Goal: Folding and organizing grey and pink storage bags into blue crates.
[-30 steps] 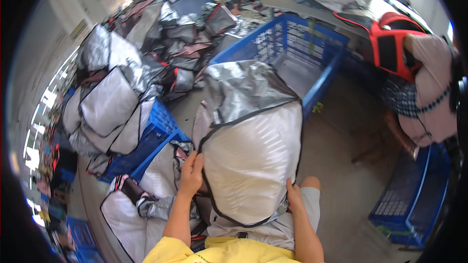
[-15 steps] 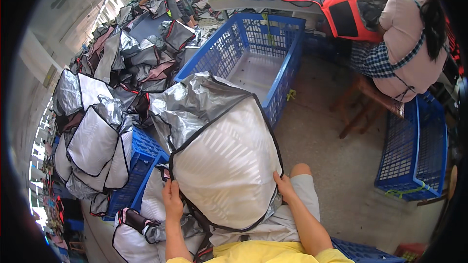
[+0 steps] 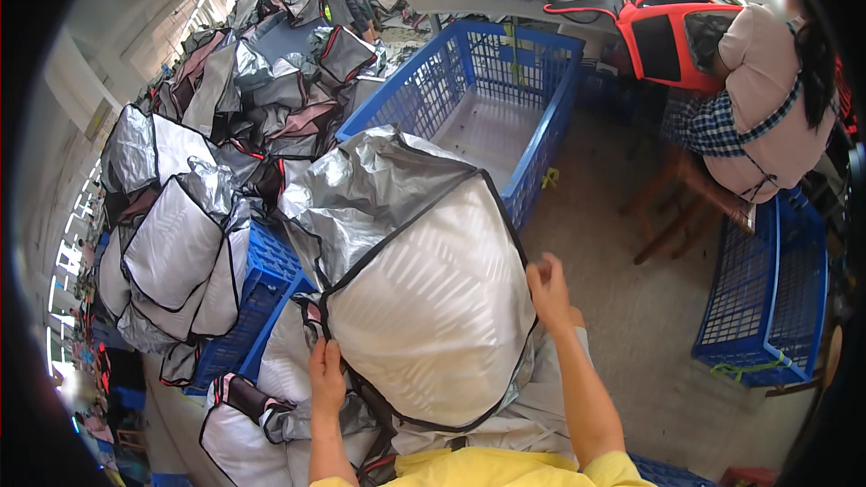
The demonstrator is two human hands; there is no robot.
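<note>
A white padded insulated bag (image 3: 431, 307) with black-bound edges and crinkled silver lining lies across my lap. My left hand (image 3: 327, 379) pinches its left edge, low down by the black binding. At the upper right edge of the white panel, my right hand (image 3: 548, 290) has its fingers closed along the binding. The bag's silver part (image 3: 356, 185) sags away from me, toward a large blue crate. More white padded pieces (image 3: 244, 433) with black and red trim lie just left of my left forearm.
The large blue plastic crate (image 3: 577, 81) stands ahead. To the left, another blue crate (image 3: 266, 261) bears stacked white and silver bags (image 3: 176, 243). A heap of grey and silver pieces (image 3: 271, 81) lies beyond. At right, a seated person (image 3: 767, 99) handles a red bag (image 3: 672, 41) near another crate (image 3: 767, 289).
My right hand has moved up along the bag's right edge, and that edge has lifted slightly. My left hand stays near the lower left edge. The view has shifted a little.
</note>
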